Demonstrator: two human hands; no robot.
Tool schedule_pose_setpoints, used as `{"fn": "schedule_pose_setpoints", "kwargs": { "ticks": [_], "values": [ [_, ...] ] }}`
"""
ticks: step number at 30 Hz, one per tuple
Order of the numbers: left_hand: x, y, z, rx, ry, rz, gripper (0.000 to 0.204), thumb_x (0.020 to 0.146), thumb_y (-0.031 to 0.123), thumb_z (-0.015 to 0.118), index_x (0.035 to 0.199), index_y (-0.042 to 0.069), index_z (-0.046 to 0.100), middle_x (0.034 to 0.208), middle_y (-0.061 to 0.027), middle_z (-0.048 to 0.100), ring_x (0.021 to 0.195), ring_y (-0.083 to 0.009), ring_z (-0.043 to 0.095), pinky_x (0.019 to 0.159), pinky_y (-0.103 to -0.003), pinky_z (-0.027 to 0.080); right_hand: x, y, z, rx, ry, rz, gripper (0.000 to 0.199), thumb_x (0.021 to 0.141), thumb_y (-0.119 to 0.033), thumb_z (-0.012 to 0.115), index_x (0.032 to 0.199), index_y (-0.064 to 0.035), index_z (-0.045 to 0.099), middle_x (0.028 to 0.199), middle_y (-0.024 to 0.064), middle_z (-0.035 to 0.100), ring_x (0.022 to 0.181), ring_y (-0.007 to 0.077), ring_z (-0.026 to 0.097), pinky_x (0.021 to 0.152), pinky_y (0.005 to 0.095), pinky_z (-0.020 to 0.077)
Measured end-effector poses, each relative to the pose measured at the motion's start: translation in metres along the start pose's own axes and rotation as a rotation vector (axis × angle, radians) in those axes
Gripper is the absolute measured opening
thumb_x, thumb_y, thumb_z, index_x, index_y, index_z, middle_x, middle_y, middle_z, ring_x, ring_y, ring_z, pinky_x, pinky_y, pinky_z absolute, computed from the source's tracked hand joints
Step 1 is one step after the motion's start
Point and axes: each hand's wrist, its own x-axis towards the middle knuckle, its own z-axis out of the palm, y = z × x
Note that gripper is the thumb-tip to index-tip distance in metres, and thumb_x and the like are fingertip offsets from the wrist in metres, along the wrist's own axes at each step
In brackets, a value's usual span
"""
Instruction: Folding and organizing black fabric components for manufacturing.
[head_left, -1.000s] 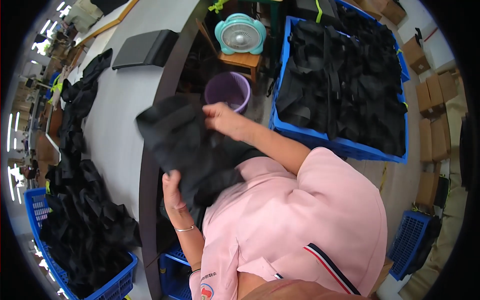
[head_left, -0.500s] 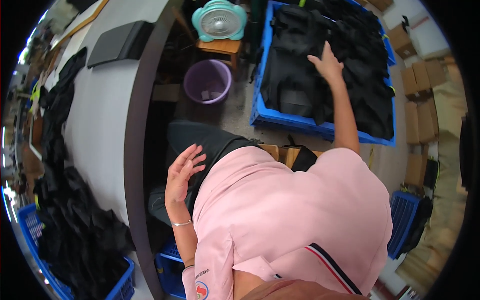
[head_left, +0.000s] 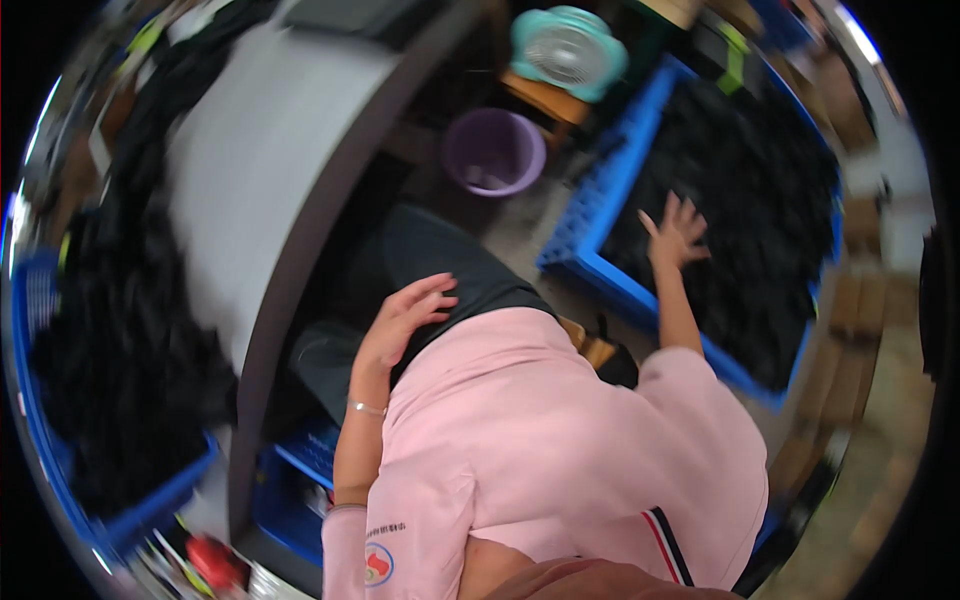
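Note:
My right hand (head_left: 680, 235) is over the black fabric pieces (head_left: 740, 190) heaped in a large blue crate (head_left: 590, 235) on the right. Its fingers are spread and nothing is in them; whether it touches the fabric I cannot tell. Above my lap, with its fingers loosely stretched out, my left hand (head_left: 405, 320) is empty. It is nearest to my dark trousers (head_left: 450, 260) and pink shirt (head_left: 530, 400).
A grey-white table (head_left: 270, 150) runs along my left. Beyond it, more black fabric (head_left: 130, 350) fills a blue basket (head_left: 160, 495). Ahead are a purple bucket (head_left: 535, 160) and a teal fan (head_left: 570, 55) on a wooden stool (head_left: 545, 97). Cardboard boxes (head_left: 860, 300) line the right side.
The whole view has turned, with some blur. My right hand has drawn back nearer to me over the fabric, its fingers spread wider. My left hand stays empty above my lap.

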Motion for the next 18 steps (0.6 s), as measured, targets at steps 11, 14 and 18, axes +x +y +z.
{"fn": "schedule_pose_setpoints", "kwargs": {
  "ticks": [11, 14, 18],
  "values": [
    [-0.047, 0.044, -0.114, 0.04, 0.723, 0.527, 0.028, 0.097, 0.015, 0.062, 0.12, 0.0, 0.068, 0.109, -0.007, 0.07, 0.1, -0.0116, 0.066, 0.085, -0.026, 0.053, 0.063, -0.019, -0.042, -0.118, -0.56, 0.093, 0.084, 0.089, -0.062, 0.058, 0.157, -0.0296, 0.021, 0.165, -0.0011, 0.015, 0.143, 0.0461, 0.025, 0.092, 0.0809, 0.0334],
    [-0.061, 0.068, -0.183, 0.802, 1.261, 0.75, 0.032, 0.093, 0.017, 0.065, 0.122, 0.005, 0.067, 0.126, -0.0185, 0.063, 0.095, -0.0254, 0.07, 0.086, -0.034, 0.054, 0.061, -0.071, -0.117, -0.309, -0.253, -0.105, 0.068, 0.095, -0.037, 0.06, 0.154, -0.0212, 0.03, 0.164, -0.0028, 0.02, 0.141, 0.0385, 0.033, 0.093, 0.0634, 0.0465],
    [-0.063, 0.12, -0.232, 0.682, 1.557, 0.68, 0.04, 0.09, 0.019, 0.066, 0.127, 0.007, 0.064, 0.147, -0.0252, 0.043, 0.129, -0.0377, 0.049, 0.106, -0.04, 0.041, 0.054, -0.147, -0.182, -0.046, 0.091, -0.419, 0.059, 0.091, -0.024, 0.068, 0.145, -0.014, 0.045, 0.154, 0.0127, 0.039, 0.133, 0.0331, 0.047, 0.095, 0.0447, 0.051]
  ]
}}
